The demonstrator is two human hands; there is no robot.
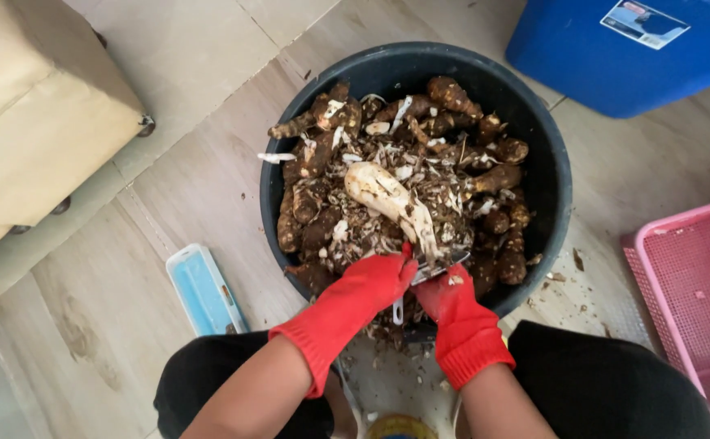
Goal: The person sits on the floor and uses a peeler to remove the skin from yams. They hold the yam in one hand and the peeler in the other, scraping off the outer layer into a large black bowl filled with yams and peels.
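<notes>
A big dark round tub [534,138] on the floor is full of brown cassava roots [314,219] and pale peelings. My left hand [371,284], in a red glove, grips the near end of a half-peeled whitish root [383,195] that lies over the heap. My right hand [448,297], also in a red glove, holds a metal peeler [436,267] whose blade rests against the root's near end. Both hands are at the tub's near rim, above my knees.
A blue lidded bin [615,57] stands at the far right, a pink mesh basket [696,284] at the right, a light blue flat case [202,289] on the floor at the left, and a beige cushioned seat [30,122] at the far left. Peel scraps litter the floor by the tub.
</notes>
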